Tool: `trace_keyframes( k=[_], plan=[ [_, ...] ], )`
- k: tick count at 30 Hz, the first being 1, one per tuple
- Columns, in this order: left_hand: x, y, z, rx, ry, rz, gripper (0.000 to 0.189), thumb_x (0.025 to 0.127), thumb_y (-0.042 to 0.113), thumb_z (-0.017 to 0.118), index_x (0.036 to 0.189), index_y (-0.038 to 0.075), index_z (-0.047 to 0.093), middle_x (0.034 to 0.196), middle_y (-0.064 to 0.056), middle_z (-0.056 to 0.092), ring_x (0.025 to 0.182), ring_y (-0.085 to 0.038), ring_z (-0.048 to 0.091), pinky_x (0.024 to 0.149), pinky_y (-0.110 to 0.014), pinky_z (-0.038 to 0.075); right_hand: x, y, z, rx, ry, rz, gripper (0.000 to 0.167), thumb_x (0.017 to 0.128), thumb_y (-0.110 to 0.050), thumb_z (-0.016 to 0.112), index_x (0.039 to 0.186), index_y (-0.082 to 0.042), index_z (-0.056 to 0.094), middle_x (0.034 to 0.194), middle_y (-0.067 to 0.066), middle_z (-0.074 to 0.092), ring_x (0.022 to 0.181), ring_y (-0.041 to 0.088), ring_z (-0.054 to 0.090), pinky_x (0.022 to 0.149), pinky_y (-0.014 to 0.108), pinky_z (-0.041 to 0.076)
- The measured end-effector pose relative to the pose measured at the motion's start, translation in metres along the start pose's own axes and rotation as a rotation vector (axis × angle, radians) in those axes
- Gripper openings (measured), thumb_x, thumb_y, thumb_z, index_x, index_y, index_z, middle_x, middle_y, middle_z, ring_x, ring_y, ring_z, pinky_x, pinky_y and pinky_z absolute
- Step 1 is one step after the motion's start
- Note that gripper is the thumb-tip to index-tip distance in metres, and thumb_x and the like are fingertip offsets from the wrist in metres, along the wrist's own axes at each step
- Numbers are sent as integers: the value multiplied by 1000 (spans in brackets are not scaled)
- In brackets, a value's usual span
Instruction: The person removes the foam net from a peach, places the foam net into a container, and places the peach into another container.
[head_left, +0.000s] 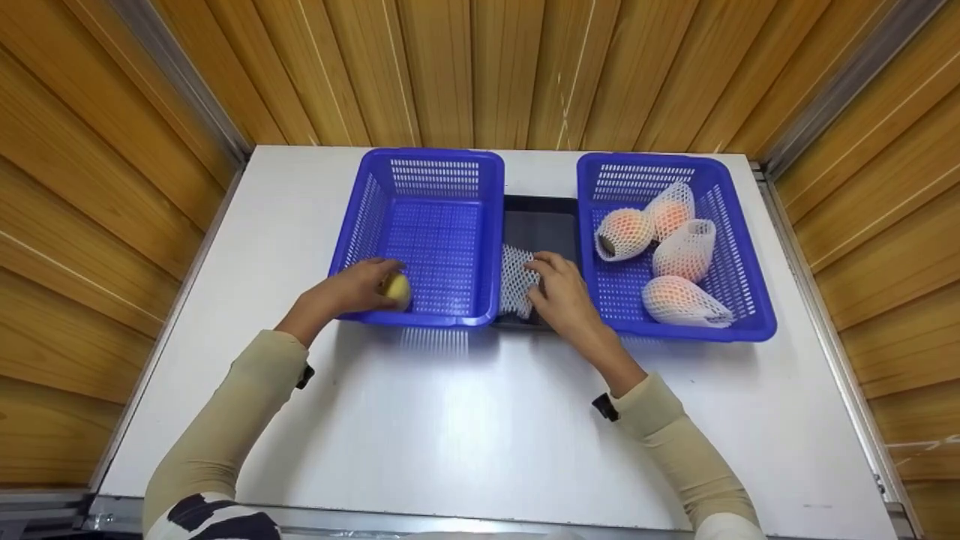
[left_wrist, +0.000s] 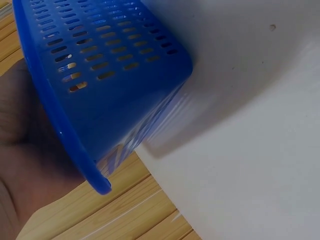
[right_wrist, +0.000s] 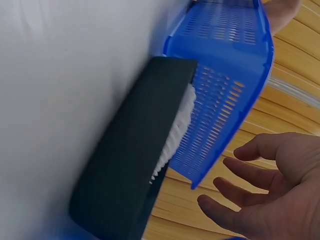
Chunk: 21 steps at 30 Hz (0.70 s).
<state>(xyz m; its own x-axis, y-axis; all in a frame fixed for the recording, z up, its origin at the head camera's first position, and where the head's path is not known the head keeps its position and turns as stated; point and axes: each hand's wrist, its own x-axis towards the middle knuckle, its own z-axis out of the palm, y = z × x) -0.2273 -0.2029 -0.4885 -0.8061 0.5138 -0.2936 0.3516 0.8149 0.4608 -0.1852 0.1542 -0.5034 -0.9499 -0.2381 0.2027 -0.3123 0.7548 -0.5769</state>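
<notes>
The left hand [head_left: 352,289] curls around a yellow fruit [head_left: 397,288] at the lower left corner of the empty blue basket [head_left: 420,311]; it could catch on the rim and slip. The right hand [head_left: 562,292], fingers loose, hangs over the foam net [head_left: 516,279] in the black tray [head_left: 540,225] at center. The right basket [head_left: 750,315] with its netted fruits [head_left: 679,247] crowds that hand.

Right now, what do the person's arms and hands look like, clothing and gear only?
Both arms wear long, close-fitting beige sleeves, left sleeve and right sleeve, ending at the wrists. A small black piece sits at each wrist, the left clip and the right clip; what they are is not clear. The left hand and right hand are bare: no gloves. No rings or a watch are visible. A dark-and-white patterned garment shows at the bottom edge.
</notes>
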Motion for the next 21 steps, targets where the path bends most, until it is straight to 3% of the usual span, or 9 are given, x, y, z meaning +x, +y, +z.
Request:
trace_keyframes(
  k=[6,11,14,21],
  plan=[
    [-4,-1,-4,11,57,35,64,93,19,73,148,1,46,136,-25,57,118,-39,57,98,-52,51,0,2,-30,-4,23,-6,34,94,-3,64,127,3,66,138,21,58,126,43,52,107,55,44],
    [-10,9,-10,-5,118,-12,70,94,25,74,153,9,41,153,-21,45,138,-42,44,114,-57,40,-4,16,-56,9,58,10,34,93,-2,64,126,4,66,136,22,58,129,43,52,112,53,41],
    [-13,19,-12,-4,171,-7,67,93,23,73,153,10,43,154,-19,44,143,-43,38,117,-58,34,-9,29,-72,9,76,21,34,92,0,64,125,6,66,135,24,58,128,44,52,113,53,39],
    [-17,43,-8,18,292,80,61,93,22,71,148,10,49,148,-15,51,138,-39,44,114,-55,39,-33,60,-109,-54,-2,169,43,94,-4,63,136,7,57,143,33,46,134,54,40,115,65,31]
  ],
)
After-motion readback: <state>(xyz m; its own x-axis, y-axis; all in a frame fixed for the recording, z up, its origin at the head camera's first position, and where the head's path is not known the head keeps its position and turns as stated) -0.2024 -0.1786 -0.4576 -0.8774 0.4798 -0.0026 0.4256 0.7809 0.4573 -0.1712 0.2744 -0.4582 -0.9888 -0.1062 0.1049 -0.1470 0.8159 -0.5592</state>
